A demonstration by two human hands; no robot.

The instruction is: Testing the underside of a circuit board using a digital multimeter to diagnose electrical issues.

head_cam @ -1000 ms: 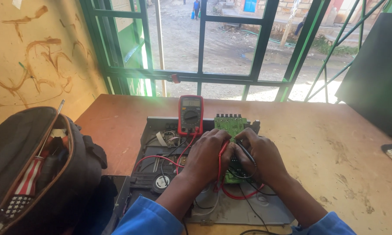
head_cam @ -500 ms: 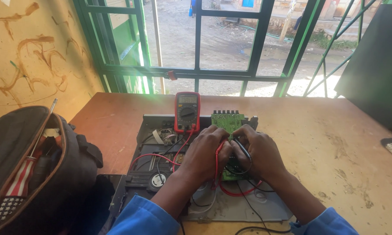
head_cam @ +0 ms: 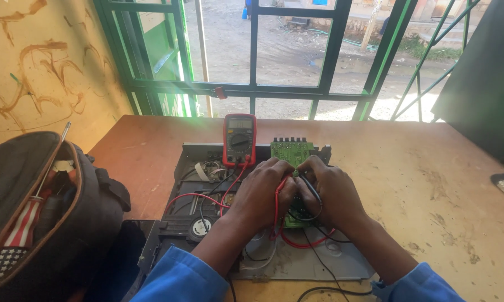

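Both hands stay put since a moment ago: left hand (head_cam: 261,193) closed on the red probe lead (head_cam: 276,207), right hand (head_cam: 333,193) closed on the black lead (head_cam: 313,196), pressed to the green circuit board (head_cam: 291,151) on the bench (head_cam: 431,184). Red meter (head_cam: 239,140) stands behind.

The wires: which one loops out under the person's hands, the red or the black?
The red wire makes the loop below both hands; the black wire runs straighter, toward the table edge.

hands (head_cam: 296,193) hide probe tips, bag (head_cam: 34,218) cropped
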